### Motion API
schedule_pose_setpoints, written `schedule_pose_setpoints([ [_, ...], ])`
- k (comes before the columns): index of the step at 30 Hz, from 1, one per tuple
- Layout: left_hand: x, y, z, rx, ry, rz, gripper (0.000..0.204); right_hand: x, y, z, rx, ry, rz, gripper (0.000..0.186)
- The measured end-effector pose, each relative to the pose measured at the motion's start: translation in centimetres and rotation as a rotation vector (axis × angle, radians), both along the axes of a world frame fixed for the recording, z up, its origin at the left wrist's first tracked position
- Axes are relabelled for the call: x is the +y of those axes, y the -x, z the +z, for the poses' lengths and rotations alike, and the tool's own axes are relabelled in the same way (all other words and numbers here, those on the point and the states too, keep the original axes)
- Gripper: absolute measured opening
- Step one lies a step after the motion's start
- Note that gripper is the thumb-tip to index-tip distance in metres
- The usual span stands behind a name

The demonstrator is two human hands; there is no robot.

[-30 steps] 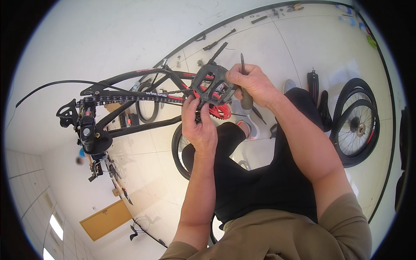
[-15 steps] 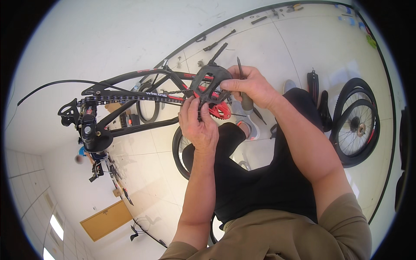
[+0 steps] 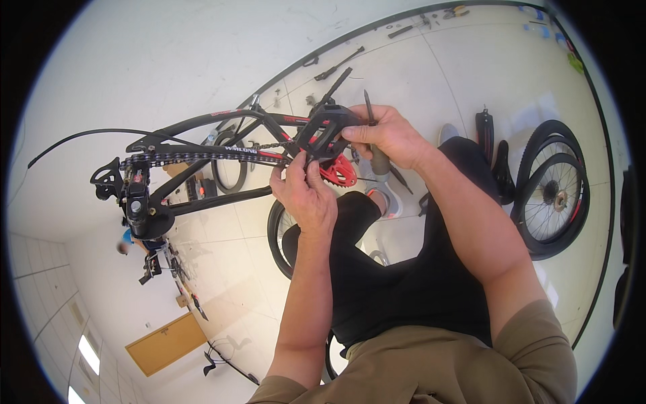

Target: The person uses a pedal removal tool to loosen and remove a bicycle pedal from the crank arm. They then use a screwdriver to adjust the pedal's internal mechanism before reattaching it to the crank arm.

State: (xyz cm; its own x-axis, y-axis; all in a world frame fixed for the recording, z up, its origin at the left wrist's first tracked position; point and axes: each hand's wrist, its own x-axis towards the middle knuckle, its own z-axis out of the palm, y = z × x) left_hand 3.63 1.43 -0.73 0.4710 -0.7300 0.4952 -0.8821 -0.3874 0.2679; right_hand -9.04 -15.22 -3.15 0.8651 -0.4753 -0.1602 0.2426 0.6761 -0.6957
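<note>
A black platform bicycle pedal (image 3: 324, 133) sits in front of the red chainring (image 3: 340, 172) of a black bicycle frame (image 3: 222, 195). My left hand (image 3: 306, 195) is closed at the pedal's lower left edge, thumb and fingertips pinching there. With thumb and forefinger my right hand (image 3: 389, 138) grips the pedal's right edge. The same hand also holds a screwdriver (image 3: 380, 161), its dark handle below the thumb and its shaft pointing up past the fingers. My fingers partly cover the pedal's edges. The chain (image 3: 222, 154) runs from the frame's left end toward the chainring.
Wheels with black tires (image 3: 555, 192) lie on the floor at right, beside a black saddle (image 3: 503, 165). A hammer (image 3: 404, 31) and other tools lie along the far dark floor edge. A person (image 3: 128, 241) is far left, near a tan door (image 3: 166, 342).
The pedal has turned slightly and shows a different tilt. My left hand has shifted a little to the left, its fingers now less bent over the pedal. My right hand keeps its grip.
</note>
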Motion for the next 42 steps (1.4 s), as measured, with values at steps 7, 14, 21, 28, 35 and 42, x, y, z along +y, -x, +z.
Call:
schedule_pose_setpoints([
  [7, 0.0, 1.9, 0.6, 0.256, 0.113, 0.047, 0.047, -0.2, 0.2, 0.1, 0.019, 0.007, 0.017, 0.022],
  [14, 0.4, 1.6, 1.7, 0.208, 0.09, 0.06, 0.037, 0.0, 0.2, 0.3, 0.029, -0.015, 0.013, 0.022],
  [21, 0.3, -0.1, 0.5, 0.466, 0.241, -0.099, 0.028, -0.1, 0.1, -0.3, -0.001, -0.061, 0.017, 0.024],
  [28, 0.2, -0.4, 0.1, 0.502, 0.278, -0.154, 0.03, -0.3, 0.2, -0.6, 0.014, -0.026, 0.044, 0.025],
  [35, -0.2, -0.6, 0.4, 0.692, 0.354, -0.172, 0.035, -0.6, 0.3, -0.5, 0.069, 0.041, 0.055, 0.023],
  [42, -0.2, -0.3, 0.1, 0.844, 0.413, -0.167, 0.039, -0.8, 0.3, -0.7, 0.038, 0.031, 0.056, 0.031],
])
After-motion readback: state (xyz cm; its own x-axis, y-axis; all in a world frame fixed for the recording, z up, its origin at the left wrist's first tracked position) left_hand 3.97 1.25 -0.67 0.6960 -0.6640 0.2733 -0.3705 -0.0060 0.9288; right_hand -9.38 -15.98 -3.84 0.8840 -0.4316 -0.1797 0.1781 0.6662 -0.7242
